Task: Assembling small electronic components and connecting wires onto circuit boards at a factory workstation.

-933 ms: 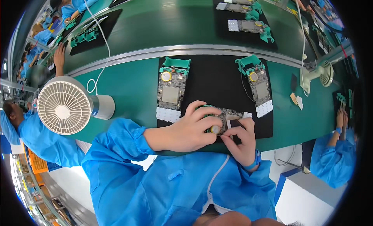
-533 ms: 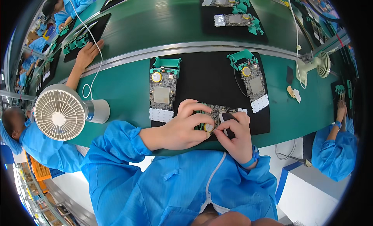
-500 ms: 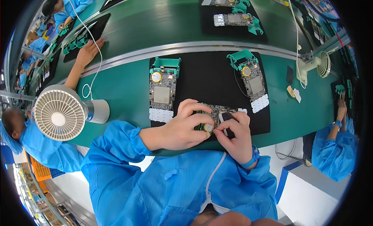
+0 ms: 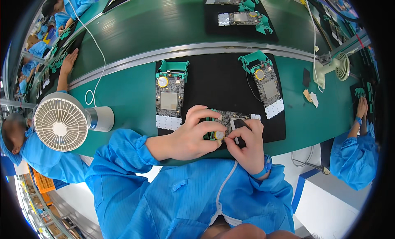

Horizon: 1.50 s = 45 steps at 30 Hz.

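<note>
A circuit board (image 4: 230, 115) with a round yellow-rimmed coin cell (image 4: 219, 135) lies near the front of the black mat (image 4: 212, 80). My left hand (image 4: 191, 134) is closed around the board's left end, thumb and fingers beside the coin cell. Over its right part, my right hand (image 4: 249, 146) pinches with thumb and forefinger by the near edge; what is between those fingertips is too small to make out. A dark, pale-edged piece (image 4: 239, 126) shows under the right fingers. Much of the board is hidden by both hands.
Two boards with green plastic holders, a left one (image 4: 169, 100) and a right one (image 4: 269, 89), lie on the mat. A white fan (image 4: 61, 121) stands left, a smaller fan (image 4: 339, 68) right. Beyond the metal rail (image 4: 197, 49), a conveyor (image 4: 164, 21) carries more boards. Co-workers sit at both sides.
Boards on the conveyor have shifted slightly left. At the left, a co-worker's hand has moved left with the tray there. My hands keep almost the same hold.
</note>
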Tool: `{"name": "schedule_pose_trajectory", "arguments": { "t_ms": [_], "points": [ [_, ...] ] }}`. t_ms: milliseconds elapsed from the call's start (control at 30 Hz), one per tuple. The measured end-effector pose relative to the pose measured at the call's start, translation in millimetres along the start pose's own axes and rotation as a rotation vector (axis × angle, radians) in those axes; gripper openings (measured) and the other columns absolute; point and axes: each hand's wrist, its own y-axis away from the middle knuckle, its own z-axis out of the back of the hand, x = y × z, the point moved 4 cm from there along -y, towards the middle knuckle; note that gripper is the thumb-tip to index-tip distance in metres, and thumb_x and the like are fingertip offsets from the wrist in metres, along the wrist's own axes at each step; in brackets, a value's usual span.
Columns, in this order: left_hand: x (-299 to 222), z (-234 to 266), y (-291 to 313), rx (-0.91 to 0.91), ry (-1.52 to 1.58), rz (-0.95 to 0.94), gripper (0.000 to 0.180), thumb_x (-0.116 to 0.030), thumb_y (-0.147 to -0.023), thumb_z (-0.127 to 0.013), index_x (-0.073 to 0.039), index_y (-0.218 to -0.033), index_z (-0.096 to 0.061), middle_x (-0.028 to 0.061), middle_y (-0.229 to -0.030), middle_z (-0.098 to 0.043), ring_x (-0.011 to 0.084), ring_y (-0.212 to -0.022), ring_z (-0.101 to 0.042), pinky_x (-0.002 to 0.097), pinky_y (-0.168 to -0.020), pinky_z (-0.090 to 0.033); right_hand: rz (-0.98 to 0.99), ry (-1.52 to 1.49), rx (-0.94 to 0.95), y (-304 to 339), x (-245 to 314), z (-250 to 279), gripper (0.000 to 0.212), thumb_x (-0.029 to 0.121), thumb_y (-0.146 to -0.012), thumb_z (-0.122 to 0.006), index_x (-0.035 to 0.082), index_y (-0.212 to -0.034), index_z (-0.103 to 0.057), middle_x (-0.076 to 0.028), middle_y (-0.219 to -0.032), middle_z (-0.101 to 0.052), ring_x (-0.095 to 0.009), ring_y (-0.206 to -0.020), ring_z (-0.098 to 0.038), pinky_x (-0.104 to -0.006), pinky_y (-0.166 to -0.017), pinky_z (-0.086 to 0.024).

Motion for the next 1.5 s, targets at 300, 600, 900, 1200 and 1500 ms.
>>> {"name": "schedule_pose_trajectory", "arguments": {
  "t_ms": [300, 600, 900, 1200, 1500],
  "points": [
    [0.9, 3.7, 0.1, -0.027, 0.033, 0.021, 0.019, -0.010, -0.069, -0.079, -0.011, -0.078, -0.063, 0.0104, -0.115, -0.054, 0.0365, -0.116, -0.045, 0.0560, -0.092, -0.041, -0.016, -0.114, 0.044, -0.3, -8.1, 3.4, 0.016, 0.011, -0.073, -0.077, 0.012, -0.082, -0.064, -0.008, -0.097, -0.053, -0.028, -0.096, -0.049, -0.0387, -0.086, -0.035],
    [-2.9, 1.4, -1.9, 0.050, -0.029, 0.011, 0.019, -0.010, -0.066, -0.075, -0.012, -0.075, -0.059, 0.0098, -0.115, -0.055, 0.0369, -0.117, -0.045, 0.0603, -0.094, -0.039, 0.030, -0.081, 0.058, -1.8, -8.1, 4.3, 0.016, 0.009, -0.072, -0.077, 0.012, -0.080, -0.064, -0.007, -0.094, -0.053, -0.027, -0.095, -0.049, -0.0384, -0.086, -0.035],
    [-3.5, -1.5, 0.9, 0.068, -0.042, 0.001, 0.019, -0.011, -0.064, -0.073, -0.014, -0.075, -0.057, 0.0099, -0.115, -0.055, 0.0369, -0.116, -0.045, 0.0611, -0.096, -0.035, 0.019, -0.065, 0.036, -2.5, -5.2, 3.9, 0.016, 0.010, -0.071, -0.077, 0.013, -0.080, -0.064, -0.006, -0.092, -0.053, -0.026, -0.094, -0.050, -0.0382, -0.086, -0.034],
    [-3.4, -4.2, -0.1, 0.068, -0.063, -0.001, 0.019, -0.011, -0.065, -0.071, -0.015, -0.070, -0.053, 0.0081, -0.115, -0.055, 0.0362, -0.116, -0.045, 0.0611, -0.096, -0.034, 0.014, -0.071, 0.025, -3.8, -2.2, 3.3, 0.016, 0.009, -0.071, -0.077, 0.013, -0.079, -0.064, -0.006, -0.094, -0.053, -0.026, -0.094, -0.050, -0.0383, -0.086, -0.034],
    [-4.5, -5.5, -0.4, 0.082, -0.096, 0.000, 0.022, -0.012, -0.066, -0.072, -0.018, -0.073, -0.052, 0.0058, -0.110, -0.055, 0.0348, -0.116, -0.046, 0.0609, -0.095, -0.034, 0.143, 0.107, -0.098, 8.0, -0.9, 2.3, 0.021, 0.007, -0.070, -0.077, 0.013, -0.087, -0.066, -0.007, -0.092, -0.054, -0.029, -0.090, -0.049, -0.0390, -0.076, -0.040]
  ]
}}
